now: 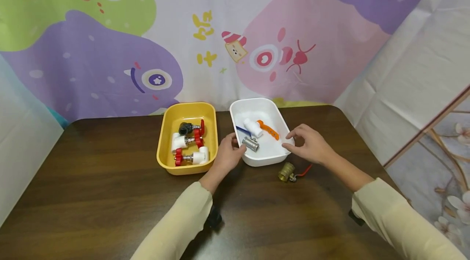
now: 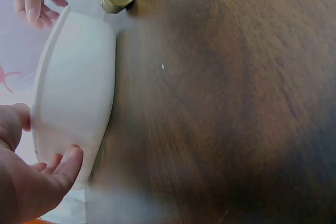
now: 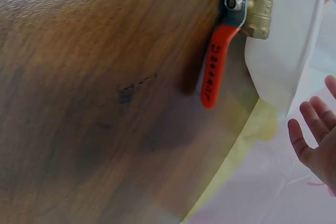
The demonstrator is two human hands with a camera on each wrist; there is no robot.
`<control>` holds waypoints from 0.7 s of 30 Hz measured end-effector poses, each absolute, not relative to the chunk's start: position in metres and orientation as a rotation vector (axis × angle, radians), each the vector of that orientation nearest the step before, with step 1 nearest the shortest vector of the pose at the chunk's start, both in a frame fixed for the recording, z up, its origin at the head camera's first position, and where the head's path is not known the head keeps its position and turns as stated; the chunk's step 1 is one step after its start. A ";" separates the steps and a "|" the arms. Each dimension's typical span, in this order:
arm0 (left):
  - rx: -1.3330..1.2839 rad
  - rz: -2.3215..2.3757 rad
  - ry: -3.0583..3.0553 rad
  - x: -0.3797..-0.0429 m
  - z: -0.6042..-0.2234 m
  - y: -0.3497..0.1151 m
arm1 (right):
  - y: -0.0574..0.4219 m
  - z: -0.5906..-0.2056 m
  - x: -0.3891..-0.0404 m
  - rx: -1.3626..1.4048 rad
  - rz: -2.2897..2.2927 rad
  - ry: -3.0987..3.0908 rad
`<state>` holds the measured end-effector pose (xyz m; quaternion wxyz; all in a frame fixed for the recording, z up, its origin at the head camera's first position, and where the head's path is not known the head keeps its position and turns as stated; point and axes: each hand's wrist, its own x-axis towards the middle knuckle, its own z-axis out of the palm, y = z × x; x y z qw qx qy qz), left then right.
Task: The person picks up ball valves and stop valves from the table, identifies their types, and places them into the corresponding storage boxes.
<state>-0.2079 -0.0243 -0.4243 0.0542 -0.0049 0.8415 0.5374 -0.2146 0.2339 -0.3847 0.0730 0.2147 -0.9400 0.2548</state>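
Note:
The white plastic tray (image 1: 269,157) stands on the table; a silver metal valve (image 1: 251,144) with a blue lever, a white fitting (image 1: 253,127) and an orange handle (image 1: 269,130) lie inside. My left hand (image 1: 228,154) grips its near left corner, thumb at the rim and fingers along the outer wall, as the left wrist view shows. By the right rim is my right hand (image 1: 309,144), its fingers spread and holding nothing; the right wrist view has them apart from the tray. A brass ball valve (image 3: 258,9) with a red lever (image 3: 216,69) lies on the table just in front.
To the left stands a yellow tray (image 1: 161,152) with several valves that have red handwheels. A cartoon-printed cloth (image 1: 213,76) hangs behind the brown table (image 1: 92,194). A small black object (image 1: 213,218) shows beside my left sleeve.

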 end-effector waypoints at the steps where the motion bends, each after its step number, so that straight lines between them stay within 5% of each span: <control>1: -0.014 1.630 2.558 -0.208 -0.425 -0.024 | 0.235 -0.385 -0.214 0.643 0.762 -2.824; 21: -0.009 1.626 2.585 -0.206 -0.424 -0.024 | 0.260 -0.400 -0.201 0.594 0.682 -2.840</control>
